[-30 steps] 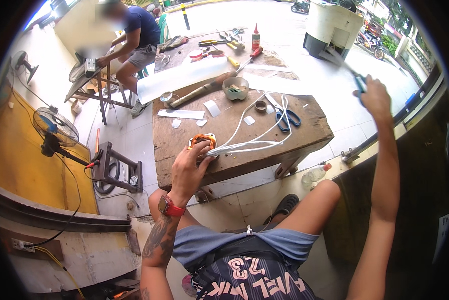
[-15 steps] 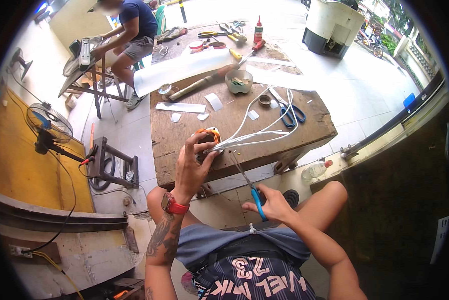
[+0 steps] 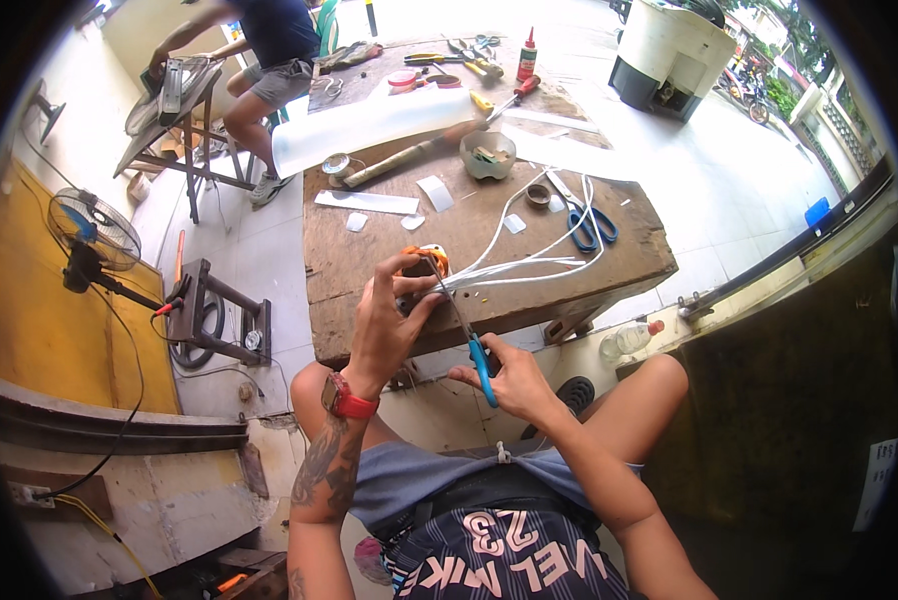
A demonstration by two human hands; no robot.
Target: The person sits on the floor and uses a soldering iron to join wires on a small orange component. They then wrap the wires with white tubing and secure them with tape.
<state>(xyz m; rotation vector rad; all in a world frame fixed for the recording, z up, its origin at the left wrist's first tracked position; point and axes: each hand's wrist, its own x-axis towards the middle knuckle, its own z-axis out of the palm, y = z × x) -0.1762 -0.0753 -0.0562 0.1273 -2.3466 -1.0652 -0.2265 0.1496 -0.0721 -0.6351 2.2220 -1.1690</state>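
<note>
Strong daylight comes from about one o'clock and washes out the pale floor (image 3: 729, 190) there, while the lower part toward six o'clock is dimmer. The fisheye lens bends straight edges near the rim, a black border surrounds the view, and the centre stays sharp.

we hold a small orange and white fitting (image 3: 424, 262) in our left hand (image 3: 389, 325) at the near edge of the worn wooden table (image 3: 369, 260). our right hand (image 3: 509, 378) grips a blue-handled screwdriver (image 3: 459, 315), its tip at the fitting. white cables (image 3: 539, 265) run from the fitting across the table, near blue scissors (image 3: 591, 226). farther back sit a bowl (image 3: 488, 153) and a white sheet (image 3: 369, 118). another person (image 3: 269, 45) works at a metal stand (image 3: 184, 110) beyond; a fan (image 3: 89, 230) stands left.
</note>
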